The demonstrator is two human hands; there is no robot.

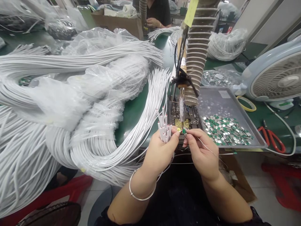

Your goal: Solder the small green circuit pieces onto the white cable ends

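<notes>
My left hand (161,149) is closed round a bundle of white cables (164,128), whose cut ends with reddish cores point up. Its thumb and forefinger reach a small green circuit board (184,131) right under the tip of a soldering iron (182,108). The iron hangs upright, tip down, in a stand. My right hand (202,150) pinches close to the board from the other side, and a thin solder wire (211,152) trails from its fingers. Exactly where the fingertips touch the board is too small to tell.
Large bundles of white cables (94,131), partly in plastic, cover the left. A ribbed hose (197,53) hangs beside the iron. To the right are a tray (260,141) of small boards, red-handled scissors (274,139), yellow tape (246,103) and a fan (279,75). A person (155,15) sits opposite.
</notes>
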